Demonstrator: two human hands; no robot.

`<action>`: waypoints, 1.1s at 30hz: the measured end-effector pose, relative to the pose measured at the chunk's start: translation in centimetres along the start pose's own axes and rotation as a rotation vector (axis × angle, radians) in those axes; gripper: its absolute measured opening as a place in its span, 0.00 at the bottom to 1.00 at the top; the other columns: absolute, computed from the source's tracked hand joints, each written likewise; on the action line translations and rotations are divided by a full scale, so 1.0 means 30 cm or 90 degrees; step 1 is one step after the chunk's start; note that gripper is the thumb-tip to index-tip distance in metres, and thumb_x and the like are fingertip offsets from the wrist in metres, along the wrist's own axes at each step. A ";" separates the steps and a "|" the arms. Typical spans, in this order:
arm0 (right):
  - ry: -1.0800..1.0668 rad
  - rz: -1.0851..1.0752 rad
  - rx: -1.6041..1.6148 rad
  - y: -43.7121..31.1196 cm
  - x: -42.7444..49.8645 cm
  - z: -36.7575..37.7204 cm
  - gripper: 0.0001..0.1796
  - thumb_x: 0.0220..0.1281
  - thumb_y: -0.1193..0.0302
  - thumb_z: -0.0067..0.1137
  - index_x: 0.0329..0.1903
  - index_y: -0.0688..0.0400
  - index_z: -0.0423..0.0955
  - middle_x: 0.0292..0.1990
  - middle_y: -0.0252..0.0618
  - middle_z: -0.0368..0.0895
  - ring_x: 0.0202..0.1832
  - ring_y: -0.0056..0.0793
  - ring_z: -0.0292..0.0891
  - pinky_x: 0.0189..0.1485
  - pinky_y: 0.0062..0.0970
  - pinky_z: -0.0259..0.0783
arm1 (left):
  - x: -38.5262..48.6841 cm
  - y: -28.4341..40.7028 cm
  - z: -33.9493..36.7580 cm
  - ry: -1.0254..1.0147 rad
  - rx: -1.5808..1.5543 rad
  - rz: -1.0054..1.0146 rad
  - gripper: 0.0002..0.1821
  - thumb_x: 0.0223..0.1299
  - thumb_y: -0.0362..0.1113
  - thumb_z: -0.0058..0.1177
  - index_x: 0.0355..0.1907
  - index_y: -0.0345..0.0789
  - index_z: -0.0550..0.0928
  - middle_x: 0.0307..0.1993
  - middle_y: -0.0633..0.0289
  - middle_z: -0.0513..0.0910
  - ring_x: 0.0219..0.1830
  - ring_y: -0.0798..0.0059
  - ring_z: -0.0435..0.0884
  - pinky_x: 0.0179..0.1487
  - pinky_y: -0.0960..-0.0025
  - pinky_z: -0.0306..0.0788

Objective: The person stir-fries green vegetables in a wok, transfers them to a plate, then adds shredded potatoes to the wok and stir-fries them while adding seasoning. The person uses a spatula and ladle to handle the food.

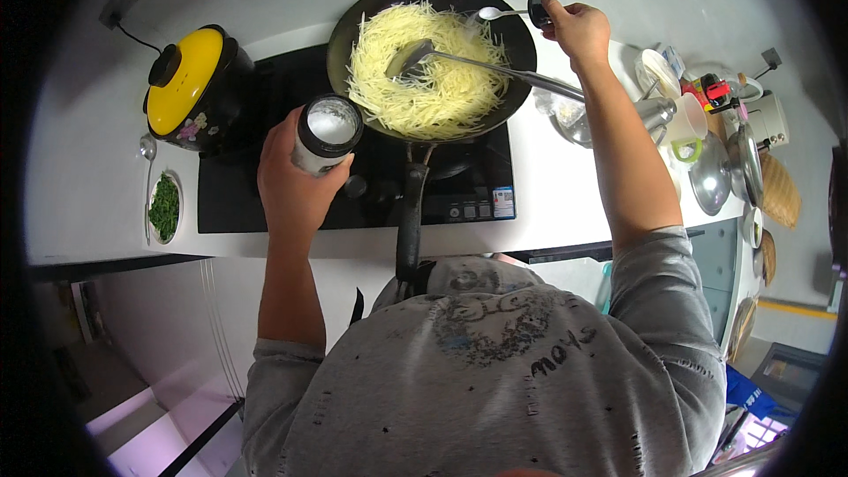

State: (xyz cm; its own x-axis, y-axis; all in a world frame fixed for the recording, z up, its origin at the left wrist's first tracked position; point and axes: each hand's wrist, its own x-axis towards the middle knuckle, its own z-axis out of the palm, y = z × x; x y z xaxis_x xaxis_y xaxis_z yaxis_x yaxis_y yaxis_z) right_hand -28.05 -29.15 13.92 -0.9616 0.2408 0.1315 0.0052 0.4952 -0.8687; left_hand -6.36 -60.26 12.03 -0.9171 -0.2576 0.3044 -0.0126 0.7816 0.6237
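Note:
My left hand [291, 175] grips an uncapped jar [331, 126] with a black rim, and white granules show inside it. It is just left of the wok's near side. My right hand [580, 30] pinches a black lid [538, 10] with a small white spoon [493, 13] fixed to it. The spoon's bowl is over the far right part of the wok [523, 56]. Pale shredded vegetable, likely potato [437, 109], lies in a ring in the wok. A metal spatula [477, 65] rests in the shreds, its handle leaning over the right rim.
The wok stands on a black glass cooktop [351, 212]. At left are a black pot with a yellow lid [185, 79], a metal spoon [149, 152] and a dish of chopped greens [164, 207]. Bowls, bottles and a metal pot lid [710, 175] crowd the right counter.

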 end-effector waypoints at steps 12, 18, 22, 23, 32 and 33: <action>-0.178 -0.216 0.137 -0.211 -0.382 -0.350 0.13 0.55 0.66 0.66 0.29 0.66 0.77 0.22 0.36 0.79 0.21 0.17 0.73 0.26 0.15 0.69 | 0.056 0.312 0.138 -0.079 -0.125 0.176 0.37 0.33 0.35 0.70 0.53 0.34 0.75 0.48 0.54 0.78 0.51 0.57 0.77 0.54 0.62 0.71; -0.110 -0.530 -0.083 -0.151 -0.435 -0.420 0.18 0.51 0.61 0.68 0.30 0.65 0.78 0.26 0.44 0.78 0.25 0.37 0.75 0.29 0.29 0.71 | 0.001 0.550 0.298 -0.197 -0.295 0.171 0.34 0.34 0.34 0.71 0.50 0.34 0.76 0.45 0.55 0.80 0.48 0.62 0.79 0.52 0.63 0.71; -0.037 -0.452 -0.033 -0.062 -0.385 -0.574 0.25 0.54 0.55 0.64 0.41 0.67 0.78 0.36 0.49 0.78 0.36 0.46 0.77 0.39 0.34 0.73 | -0.045 0.732 0.482 -0.245 -0.467 0.130 0.33 0.36 0.35 0.72 0.50 0.33 0.76 0.42 0.58 0.81 0.44 0.71 0.81 0.49 0.66 0.74; -0.008 -0.450 -0.011 -0.025 -0.371 -0.611 0.28 0.56 0.54 0.62 0.46 0.67 0.76 0.39 0.51 0.78 0.38 0.46 0.77 0.41 0.34 0.73 | -0.058 0.783 0.545 -0.242 -0.494 0.122 0.33 0.36 0.35 0.72 0.50 0.33 0.76 0.42 0.59 0.82 0.44 0.72 0.81 0.48 0.66 0.74; 0.128 -0.090 0.163 0.419 -0.386 -1.144 0.23 0.71 0.60 0.44 0.57 0.66 0.69 0.48 0.41 0.76 0.45 0.25 0.73 0.49 0.23 0.69 | 0.011 1.030 1.275 -0.127 -0.607 0.030 0.28 0.36 0.34 0.71 0.45 0.33 0.76 0.39 0.60 0.82 0.41 0.72 0.80 0.49 0.69 0.71; 0.123 -0.045 0.189 0.491 -0.420 -1.184 0.22 0.71 0.61 0.44 0.55 0.67 0.71 0.45 0.42 0.78 0.43 0.25 0.74 0.48 0.23 0.69 | 0.047 1.021 1.370 -0.110 -0.604 0.021 0.29 0.36 0.34 0.72 0.45 0.33 0.76 0.39 0.60 0.82 0.41 0.71 0.80 0.49 0.69 0.71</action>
State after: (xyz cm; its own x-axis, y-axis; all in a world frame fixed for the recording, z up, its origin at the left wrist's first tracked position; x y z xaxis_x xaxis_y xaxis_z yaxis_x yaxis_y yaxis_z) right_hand -6.13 4.76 16.43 -0.8867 0.3828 0.2594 -0.1666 0.2587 -0.9515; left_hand -24.41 -13.33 1.99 -0.9579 -0.0973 0.2700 0.2728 -0.0175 0.9619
